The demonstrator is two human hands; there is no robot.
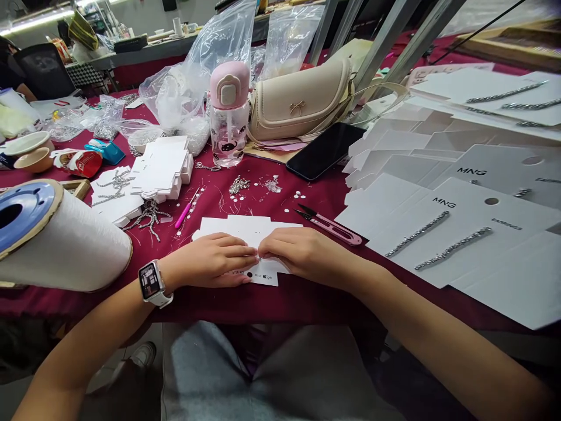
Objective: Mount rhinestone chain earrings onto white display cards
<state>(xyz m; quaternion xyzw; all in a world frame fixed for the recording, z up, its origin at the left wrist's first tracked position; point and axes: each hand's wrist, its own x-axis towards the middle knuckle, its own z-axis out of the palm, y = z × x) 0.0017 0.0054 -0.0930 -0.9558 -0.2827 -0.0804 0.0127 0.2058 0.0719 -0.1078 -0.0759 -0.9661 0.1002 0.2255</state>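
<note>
My fingers lie flat and close together on a white die-cut card, the fingertips of both hands almost meeting at its middle, pressing down and pinching nothing. The card sits directly in front of me on the desk, which is covered in maroon cloth. I see no chain on this card, though my hands hide part of it. To the right of the card lie many printed MNG earring cards, and some already carry strips of silver chain. To its left, a tangled heap of loose chain and a stack of folded white cards remain. Thread snips rest just right of the card, and a pink crochet hook lies just left of it. Farther left is a large spool of white thread. Beyond the card stand a pink water bottle, a black phone and a beige handbag, with plastic bags behind them. Far beyond the card, another desk runs across the room.
</note>
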